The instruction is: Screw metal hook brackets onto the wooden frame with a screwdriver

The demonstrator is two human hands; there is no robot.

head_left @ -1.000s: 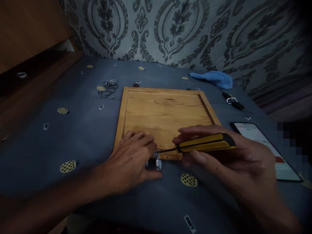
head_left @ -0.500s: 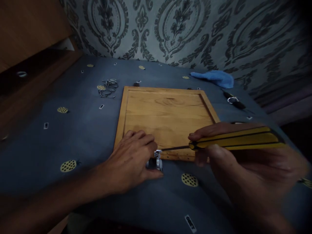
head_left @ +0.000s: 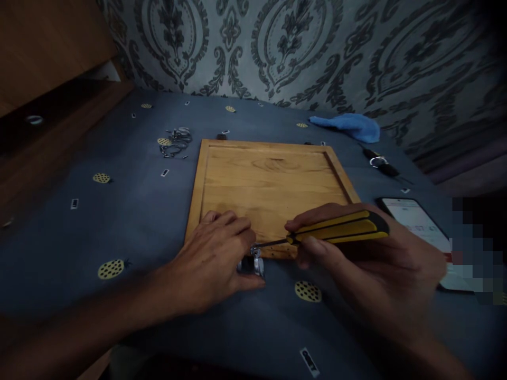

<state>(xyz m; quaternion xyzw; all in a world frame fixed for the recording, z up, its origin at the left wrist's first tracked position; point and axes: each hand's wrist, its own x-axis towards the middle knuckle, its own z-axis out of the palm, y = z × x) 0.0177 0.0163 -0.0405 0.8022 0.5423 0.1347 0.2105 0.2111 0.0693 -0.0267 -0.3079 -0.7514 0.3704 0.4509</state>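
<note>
left hand (head_left: 214,258) pinching small silver metal fitting (head_left: 254,264) | right hand (head_left: 380,264) gripping yellow-and-black screwdriver (head_left: 336,228), shaft running rightward from fitting

No legible text anywhere in view. At right, phone (head_left: 415,224): screen lit, white with red patch, faint grey lines, too small and blurred to read; part pixelated. On blue cloth (head_left: 119,221): printed small dark tags (head_left: 164,172) with pale marks, illegible. On screwdriver (head_left: 340,228), yellow-black handle: brand not discernible. On metal fitting (head_left: 253,264) and wooden board (head_left: 269,179): markings not discernible.
</note>
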